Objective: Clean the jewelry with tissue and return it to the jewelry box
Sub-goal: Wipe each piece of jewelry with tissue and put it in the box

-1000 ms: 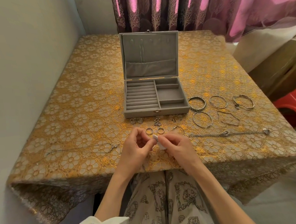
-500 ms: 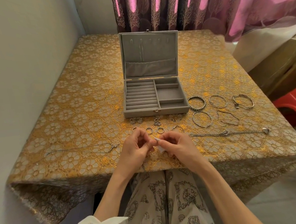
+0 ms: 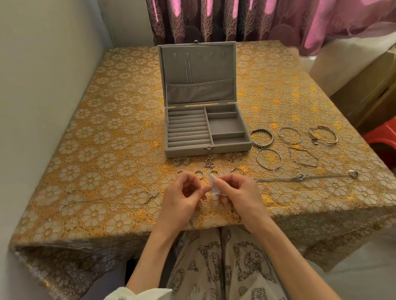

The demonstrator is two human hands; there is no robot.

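Observation:
My right hand [image 3: 238, 193] pinches a small white tissue [image 3: 214, 188] above the table's near edge. My left hand [image 3: 182, 197] has its fingers curled, and thumb and forefinger pinch something small against the tissue; the tissue and fingers hide it. The grey jewelry box [image 3: 206, 149] stands open beyond my hands, its compartments bare. In front of it lie small rings [image 3: 198, 173] and earrings [image 3: 209, 163]. Several bangles [image 3: 261, 138] lie to the box's right. A long chain [image 3: 304, 178] lies right of my hands, another chain [image 3: 107, 201] left.
The table carries a gold floral cloth [image 3: 112, 141] and stands against a white wall [image 3: 36, 91] on the left. Purple curtains [image 3: 229, 11] hang behind it. A red plastic stool [image 3: 393, 141] stands at the table's right side.
Both hands stay together at the same spot. My fingers have shifted slightly around the tissue, which now shows a little more between them.

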